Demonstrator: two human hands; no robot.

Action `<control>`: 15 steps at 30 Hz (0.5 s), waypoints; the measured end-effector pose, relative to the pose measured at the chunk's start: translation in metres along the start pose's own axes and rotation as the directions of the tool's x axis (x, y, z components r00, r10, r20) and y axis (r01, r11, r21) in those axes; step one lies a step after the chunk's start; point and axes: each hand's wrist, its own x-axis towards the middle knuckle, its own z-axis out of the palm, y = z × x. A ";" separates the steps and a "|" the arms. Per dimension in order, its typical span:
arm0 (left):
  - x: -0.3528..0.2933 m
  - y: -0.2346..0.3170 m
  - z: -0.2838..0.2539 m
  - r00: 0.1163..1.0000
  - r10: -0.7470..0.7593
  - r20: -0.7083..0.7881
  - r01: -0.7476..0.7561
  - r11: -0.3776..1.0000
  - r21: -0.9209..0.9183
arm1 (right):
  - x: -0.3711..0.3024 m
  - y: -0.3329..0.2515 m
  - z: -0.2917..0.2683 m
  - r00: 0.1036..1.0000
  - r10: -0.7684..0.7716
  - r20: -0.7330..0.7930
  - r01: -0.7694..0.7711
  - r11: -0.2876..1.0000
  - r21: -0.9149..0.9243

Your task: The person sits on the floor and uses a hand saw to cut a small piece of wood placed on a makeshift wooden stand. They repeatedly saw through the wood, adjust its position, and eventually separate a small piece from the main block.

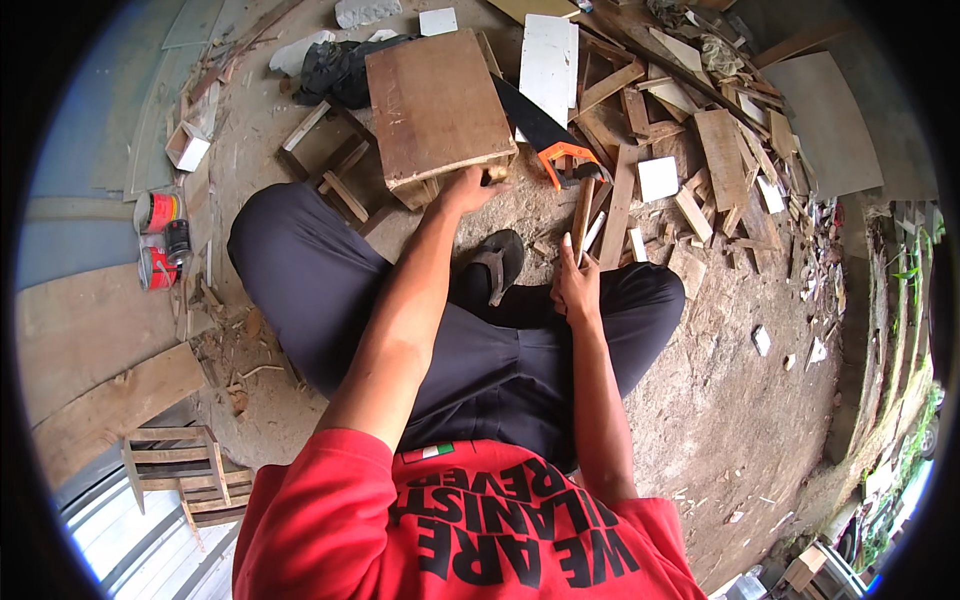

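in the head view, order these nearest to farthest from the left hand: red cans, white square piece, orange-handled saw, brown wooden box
From the left hand:
1. Brown wooden box: right at the hand, ahead of it.
2. Orange-handled saw: just ahead, to the right.
3. White square piece: farther right.
4. Red cans: far left.

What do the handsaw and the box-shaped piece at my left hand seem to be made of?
Box-shaped piece: probably wood or plywood, its flat face stained or naturally brown, judging by the tone and paler, rough edge.
Handsaw: orange handle likely moulded plastic, given its bright, even colour; dark, thin, flat blade likely metal, perhaps coated.
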 end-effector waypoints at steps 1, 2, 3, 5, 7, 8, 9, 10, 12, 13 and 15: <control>0.000 -0.001 0.002 0.992 -0.118 0.037 0.116 0.991 0.063 | -0.001 0.000 0.000 1.000 -0.009 0.003 0.009 1.000 0.001; -0.005 -0.004 0.005 0.996 -0.076 0.053 0.077 0.997 -0.018 | -0.003 0.000 0.000 1.000 -0.017 0.006 0.017 1.000 0.002; -0.015 -0.009 0.009 0.997 -0.032 0.066 0.039 0.994 -0.099 | -0.003 -0.001 0.000 0.999 -0.038 0.001 0.038 0.999 0.007; -0.026 -0.015 0.019 0.999 0.024 0.031 -0.018 0.980 -0.198 | -0.005 -0.003 0.003 0.997 -0.079 -0.006 0.079 0.997 0.014; -0.028 -0.016 0.027 0.995 0.104 -0.004 -0.101 0.953 -0.284 | -0.002 -0.003 0.005 0.994 -0.108 0.006 0.108 0.994 0.020; -0.028 -0.015 0.031 0.989 0.145 -0.024 -0.145 0.933 -0.329 | 0.000 -0.003 0.004 0.992 -0.124 0.010 0.124 0.992 0.020; -0.030 -0.017 0.033 0.989 0.145 0.022 -0.128 0.928 -0.349 | 0.002 0.007 0.007 0.982 -0.178 -0.069 0.167 0.976 -0.139; -0.025 -0.024 0.034 0.993 0.110 0.038 -0.089 0.931 -0.353 | 0.008 0.015 0.008 0.975 -0.213 -0.070 0.197 0.963 -0.185; -0.019 -0.047 0.037 0.998 0.027 0.065 -0.002 0.935 -0.354 | -0.002 0.009 0.018 0.980 -0.197 -0.032 0.182 0.950 -0.255; -0.017 -0.040 0.041 0.999 0.035 -0.020 -0.039 0.937 -0.348 | -0.003 0.015 0.015 0.974 -0.227 -0.026 0.213 0.943 -0.257; -0.015 -0.041 0.044 0.998 0.067 0.012 -0.058 0.927 -0.370 | -0.008 0.022 0.016 0.966 -0.255 0.041 0.253 0.904 -0.344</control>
